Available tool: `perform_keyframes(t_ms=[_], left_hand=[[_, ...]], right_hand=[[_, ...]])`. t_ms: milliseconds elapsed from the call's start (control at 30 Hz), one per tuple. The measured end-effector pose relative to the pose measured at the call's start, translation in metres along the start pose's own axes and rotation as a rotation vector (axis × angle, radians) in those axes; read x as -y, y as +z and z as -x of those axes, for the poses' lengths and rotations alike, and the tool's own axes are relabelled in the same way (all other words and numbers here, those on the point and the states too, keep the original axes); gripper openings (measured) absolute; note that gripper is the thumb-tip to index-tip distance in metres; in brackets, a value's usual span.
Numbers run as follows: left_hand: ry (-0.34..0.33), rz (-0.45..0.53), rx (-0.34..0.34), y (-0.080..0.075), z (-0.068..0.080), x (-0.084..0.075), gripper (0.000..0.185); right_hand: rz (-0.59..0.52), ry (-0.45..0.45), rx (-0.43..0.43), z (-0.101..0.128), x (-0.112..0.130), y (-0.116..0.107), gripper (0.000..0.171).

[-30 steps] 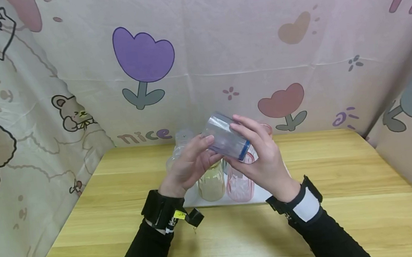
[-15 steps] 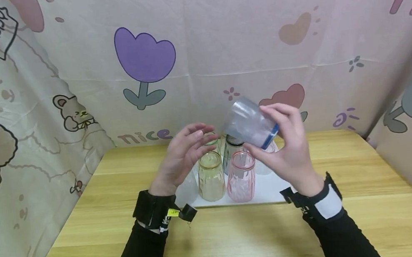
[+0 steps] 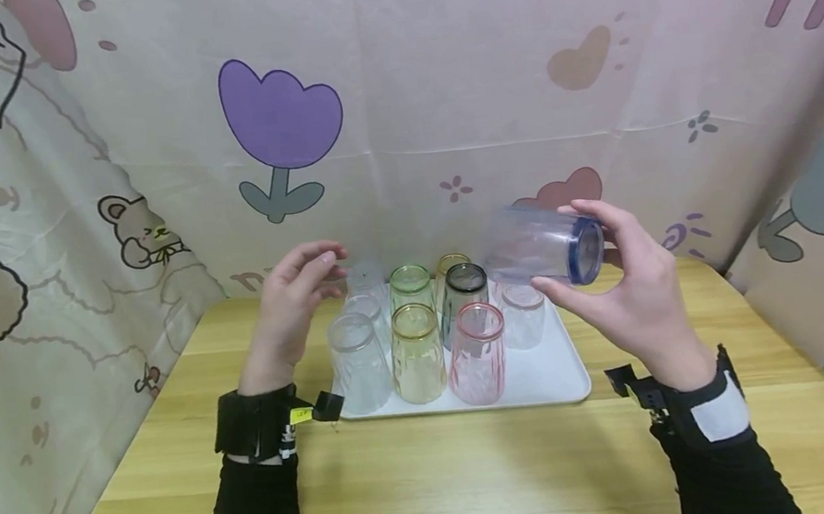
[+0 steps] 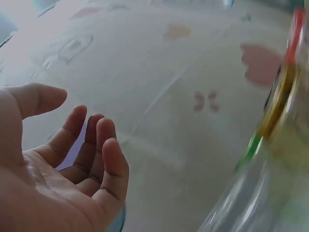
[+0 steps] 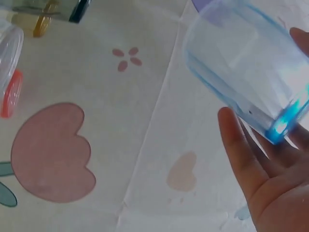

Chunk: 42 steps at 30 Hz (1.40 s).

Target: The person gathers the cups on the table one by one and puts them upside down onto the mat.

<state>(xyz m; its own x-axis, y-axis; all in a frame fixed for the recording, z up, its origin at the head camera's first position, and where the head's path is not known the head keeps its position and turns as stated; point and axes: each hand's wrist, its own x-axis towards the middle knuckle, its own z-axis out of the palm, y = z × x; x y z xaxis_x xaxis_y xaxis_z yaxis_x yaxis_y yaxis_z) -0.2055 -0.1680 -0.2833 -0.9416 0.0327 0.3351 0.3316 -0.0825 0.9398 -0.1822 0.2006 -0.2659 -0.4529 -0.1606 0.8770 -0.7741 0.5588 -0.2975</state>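
Observation:
My right hand (image 3: 634,292) grips a clear bluish glass (image 3: 539,245) near its thick blue base, thumb below and fingers behind. The glass lies almost sideways in the air, its base toward the right, above the back right of a white tray (image 3: 546,381). In the right wrist view the same glass (image 5: 241,63) shows its see-through wall over the fingers. My left hand (image 3: 292,303) is raised left of the tray, fingers loosely bent and holding nothing; the left wrist view shows its palm (image 4: 53,193) bare.
Upside-down glasses stand on the tray: a yellow one (image 3: 418,361), a pink one (image 3: 477,359), a dark grey one (image 3: 464,293), a green one (image 3: 411,284) and several clear ones (image 3: 359,367). Behind the wooden table (image 3: 435,481) hangs a printed cloth (image 3: 394,83).
Both hands were on the glass a second ago. The left hand has let go and moved left. The right hand has carried the glass right and turned it nearer to level.

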Motion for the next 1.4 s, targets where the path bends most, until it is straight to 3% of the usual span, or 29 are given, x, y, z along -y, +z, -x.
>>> perform_keyframes(t_ms=[167, 267, 433, 567, 833, 1033, 1200, 1400], left_hand=[[-0.042, -0.119, -0.103, -0.02, -0.004, 0.008, 0.024], [-0.115, -0.277, -0.119, -0.029, -0.009, 0.018, 0.034], [-0.215, -0.64, -0.028, -0.04, -0.016, 0.041, 0.039], [-0.286, -0.783, 0.032, -0.044, -0.019, 0.059, 0.04], [-0.402, -0.788, 0.129, -0.048, -0.016, 0.082, 0.048], [-0.433, -0.831, 0.184, -0.046, -0.011, 0.091, 0.049], [-0.448, -0.836, 0.199, -0.045, -0.009, 0.097, 0.048], [-0.41, -0.919, 0.227, -0.043, -0.01, 0.103, 0.04]], right_hand=[[0.063, 0.031, 0.098, 0.001, -0.002, -0.015, 0.084], [0.116, 0.028, 0.17, 0.001, -0.005, -0.023, 0.086], [0.192, 0.085, 0.286, 0.004, -0.009, -0.033, 0.084], [0.261, 0.181, 0.421, 0.006, -0.012, -0.039, 0.079], [0.277, 0.343, 0.728, 0.01, -0.023, -0.025, 0.07], [0.242, 0.355, 0.9, 0.015, -0.033, 0.0, 0.069], [0.229, 0.384, 0.973, 0.02, -0.039, 0.019, 0.065], [0.244, 0.393, 0.992, 0.025, -0.042, 0.031, 0.065]])
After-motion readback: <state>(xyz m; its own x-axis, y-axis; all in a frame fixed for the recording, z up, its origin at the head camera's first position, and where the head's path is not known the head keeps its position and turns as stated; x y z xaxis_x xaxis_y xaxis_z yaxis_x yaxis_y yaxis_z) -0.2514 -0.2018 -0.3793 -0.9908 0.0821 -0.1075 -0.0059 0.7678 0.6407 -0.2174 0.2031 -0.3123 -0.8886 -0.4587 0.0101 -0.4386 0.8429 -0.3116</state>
